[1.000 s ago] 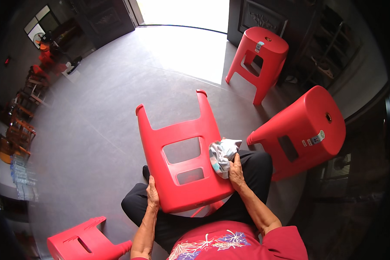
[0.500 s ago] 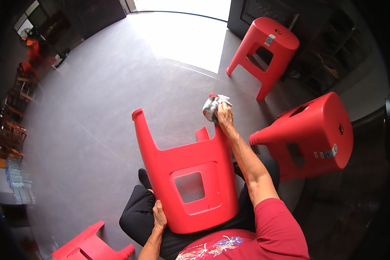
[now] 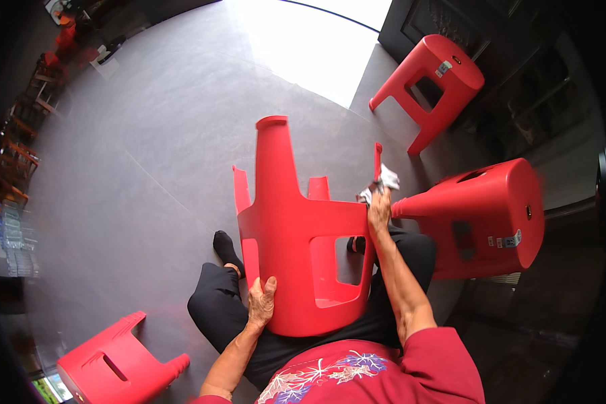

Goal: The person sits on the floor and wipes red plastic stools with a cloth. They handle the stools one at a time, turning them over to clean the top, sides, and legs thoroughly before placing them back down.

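Note:
A red plastic stool [image 3: 286,262] rests tilted across my lap, its legs pointing away from me and its seat end near my belly. My left hand [image 3: 261,304] is closed on the stool's left side, at the edge of a side opening, thumb on the outer face. In my right hand [image 3: 380,210] is a crumpled whitish cloth [image 3: 388,178], pressed around the stool's right leg. Part of the cloth shows on either side of that leg. The fingers of my right hand are partly hidden behind the leg and the cloth.
Two red stools stand at the right, a far one [image 3: 444,71] and a near one [image 3: 498,222]. Another red stool [image 3: 118,363] lies at the lower left. Wooden chairs [image 3: 20,151] and a clear plastic pack [image 3: 13,236] line the left. A dark door [image 3: 411,27] is at the back.
The stool in my lap has turned, so a different leg and side face me. My left hand has shifted its hold, and the cloth in my right hand has come lower and nearer.

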The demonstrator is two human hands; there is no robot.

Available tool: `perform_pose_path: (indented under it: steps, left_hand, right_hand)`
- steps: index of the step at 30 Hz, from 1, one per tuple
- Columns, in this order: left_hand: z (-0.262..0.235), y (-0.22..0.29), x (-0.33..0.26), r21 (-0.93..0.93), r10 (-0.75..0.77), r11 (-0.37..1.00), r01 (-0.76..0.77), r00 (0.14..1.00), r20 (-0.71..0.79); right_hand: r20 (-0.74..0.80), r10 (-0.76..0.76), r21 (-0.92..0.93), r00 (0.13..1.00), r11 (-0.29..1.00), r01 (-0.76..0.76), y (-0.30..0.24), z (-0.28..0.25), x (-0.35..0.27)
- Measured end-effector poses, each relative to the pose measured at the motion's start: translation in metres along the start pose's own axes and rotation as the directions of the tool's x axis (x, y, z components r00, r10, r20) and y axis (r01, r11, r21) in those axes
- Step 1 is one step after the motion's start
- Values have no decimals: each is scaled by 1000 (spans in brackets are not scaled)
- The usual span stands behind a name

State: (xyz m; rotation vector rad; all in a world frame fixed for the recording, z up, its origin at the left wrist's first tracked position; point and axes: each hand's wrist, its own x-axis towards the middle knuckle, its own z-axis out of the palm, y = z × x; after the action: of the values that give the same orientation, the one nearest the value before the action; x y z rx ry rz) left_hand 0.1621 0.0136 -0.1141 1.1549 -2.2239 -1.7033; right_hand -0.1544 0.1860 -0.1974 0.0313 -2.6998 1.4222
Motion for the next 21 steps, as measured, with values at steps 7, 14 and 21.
perform_pose_path:
  steps: [7, 14, 21]
  left_hand:
    - [12, 5, -8, 70, -18, 997, 18, 1000, -6]
    - [17, 16, -11, 172, -99, 981, 92, 995, 29]
    - [16, 20, -6, 164, -122, 980, 114, 992, 43]
  right_hand:
    - [249, -154, 368, 956, 928, 54, -82, -50, -138]
    - [393, -784, -41, 481, 508, 861, -157, -22, -144]
    - [241, -817, -142, 523, 504, 852, -190, 45, -40]
